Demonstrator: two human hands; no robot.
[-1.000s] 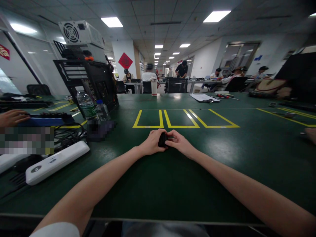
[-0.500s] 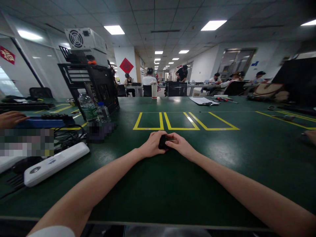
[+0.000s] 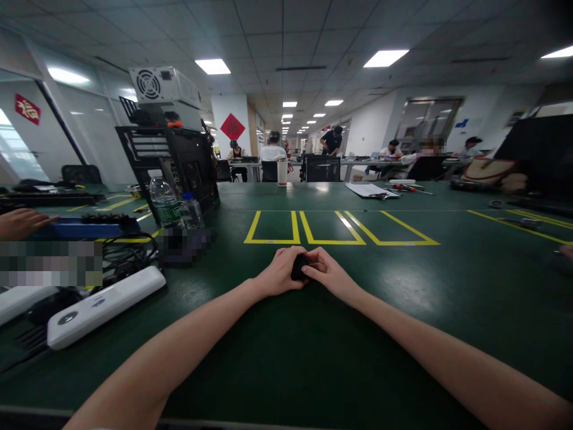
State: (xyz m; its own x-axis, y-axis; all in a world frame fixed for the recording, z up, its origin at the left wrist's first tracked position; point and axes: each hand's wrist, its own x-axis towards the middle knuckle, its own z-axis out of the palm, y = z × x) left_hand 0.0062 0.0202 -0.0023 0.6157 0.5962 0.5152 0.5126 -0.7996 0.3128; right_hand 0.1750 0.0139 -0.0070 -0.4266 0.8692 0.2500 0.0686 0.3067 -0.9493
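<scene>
A small dark rounded object (image 3: pixel 299 267) sits between my two hands, low over the green table (image 3: pixel 286 352); its kind does not show, as fingers cover much of it. My left hand (image 3: pixel 283 272) wraps round its left side, thumb toward me. From the right, my right hand (image 3: pixel 329 270) closes on it with thumb and bent fingers. Just beyond my hands, yellow tape outlines (image 3: pixel 304 243) mark the tabletop.
At left are a white power strip (image 3: pixel 107 307), cables, bottles (image 3: pixel 165 206) and an open computer case (image 3: pixel 190 161). Another person's hand (image 3: pixel 24 223) rests on a blue part (image 3: pixel 94 228). Farther back stand a cup (image 3: pixel 282 172) and a clipboard (image 3: pixel 371 190). Other people sit beyond.
The camera has tipped up slightly, so the scene sits lower in the picture. Both hands stay round the dark object, with only slight finger movement.
</scene>
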